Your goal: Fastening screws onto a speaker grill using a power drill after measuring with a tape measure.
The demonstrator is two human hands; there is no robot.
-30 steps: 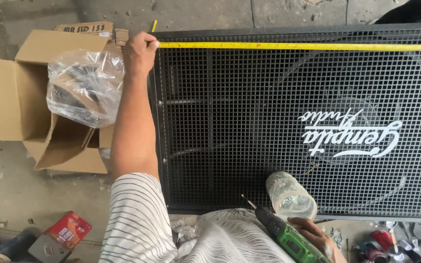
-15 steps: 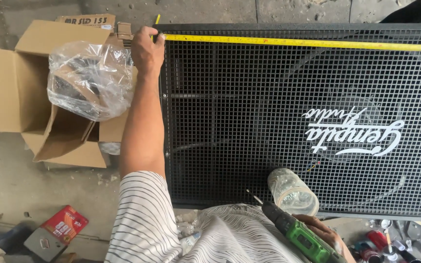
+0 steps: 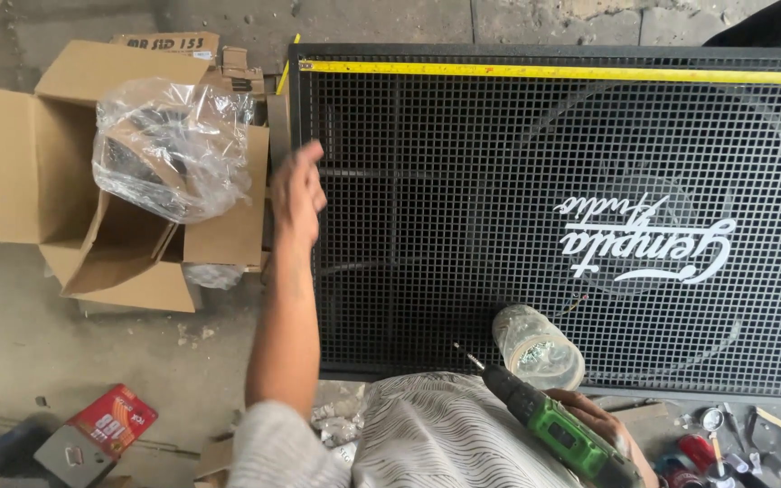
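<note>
A large black speaker cabinet with a metal grille (image 3: 499, 226) lies flat on the floor, a white script logo on it. A yellow tape measure (image 3: 553, 72) stretches along its far edge. My left hand (image 3: 297, 192) hovers over the grille's left edge, fingers loosely apart, holding nothing. My right hand (image 3: 594, 425) grips a green and black cordless drill (image 3: 553, 425) near my lap, its bit pointing up-left. A clear plastic jar (image 3: 537, 346) holding small pieces rests on the grille just beyond the drill.
An open cardboard box (image 3: 65, 163) with a clear plastic bag (image 3: 169, 145) in it sits left of the cabinet. A red packet (image 3: 112, 420) lies on the concrete floor at bottom left. Small tools and cans (image 3: 734, 443) lie at bottom right.
My left hand has let go of the tape's end at the cabinet's far left corner and drawn back toward me. The tape stays along the far edge.
</note>
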